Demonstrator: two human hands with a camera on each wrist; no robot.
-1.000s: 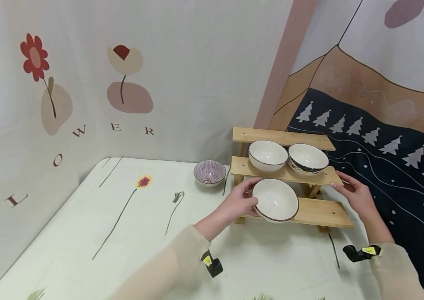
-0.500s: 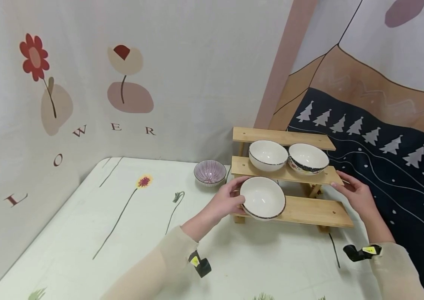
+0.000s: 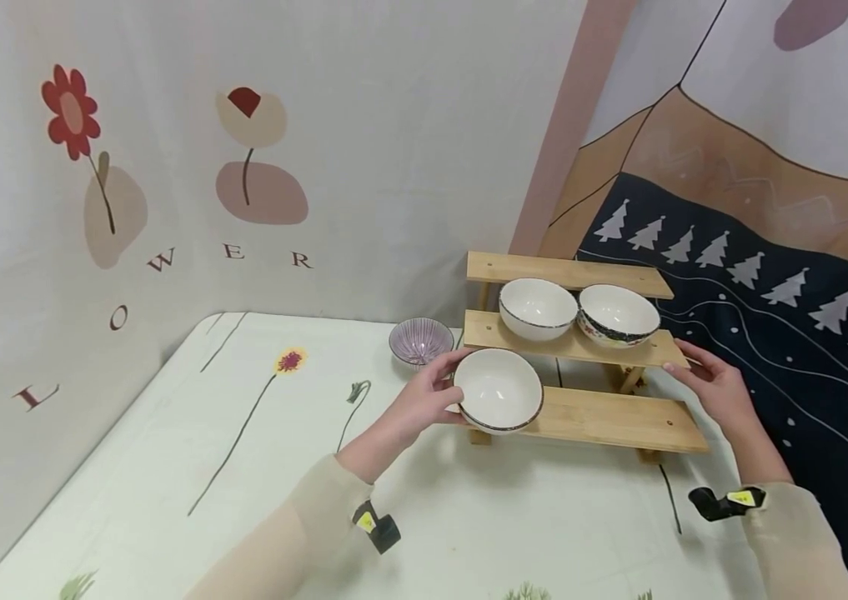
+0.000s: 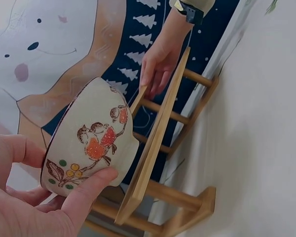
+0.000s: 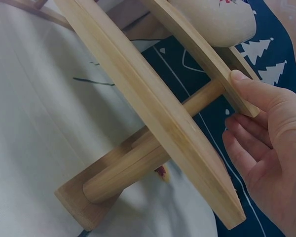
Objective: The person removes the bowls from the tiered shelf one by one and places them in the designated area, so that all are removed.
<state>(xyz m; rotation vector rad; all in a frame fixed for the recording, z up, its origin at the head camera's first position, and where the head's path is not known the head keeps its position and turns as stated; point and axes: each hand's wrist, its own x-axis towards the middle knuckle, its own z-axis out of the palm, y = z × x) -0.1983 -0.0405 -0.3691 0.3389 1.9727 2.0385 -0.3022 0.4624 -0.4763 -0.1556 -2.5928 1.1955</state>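
My left hand (image 3: 419, 400) grips a white bowl (image 3: 500, 392) by its left side, at the left end of the lowest shelf of a wooden tiered rack (image 3: 611, 417). In the left wrist view the bowl's outer wall (image 4: 96, 138) shows painted fruit, leaves and a dark rim, with the thumb and fingers around it. Whether its base touches the shelf, I cannot tell. My right hand (image 3: 716, 392) pinches the right end of the middle shelf (image 5: 214, 64), thumb on top and fingers beneath. On that shelf stand a white bowl (image 3: 536, 310) and a dark-patterned bowl (image 3: 619, 317), side by side.
A small purple-striped bowl (image 3: 418, 340) stands on the white cloth left of the rack, partly behind my left hand. The rack's top shelf (image 3: 566, 273) lies close to the back wall hanging (image 3: 363, 167). A dark blue printed hanging (image 3: 806, 358) borders the right side.
My left hand has carried the bowl leftward along the lowest shelf, from near its middle to its left end. My right hand keeps its hold on the middle shelf's end.
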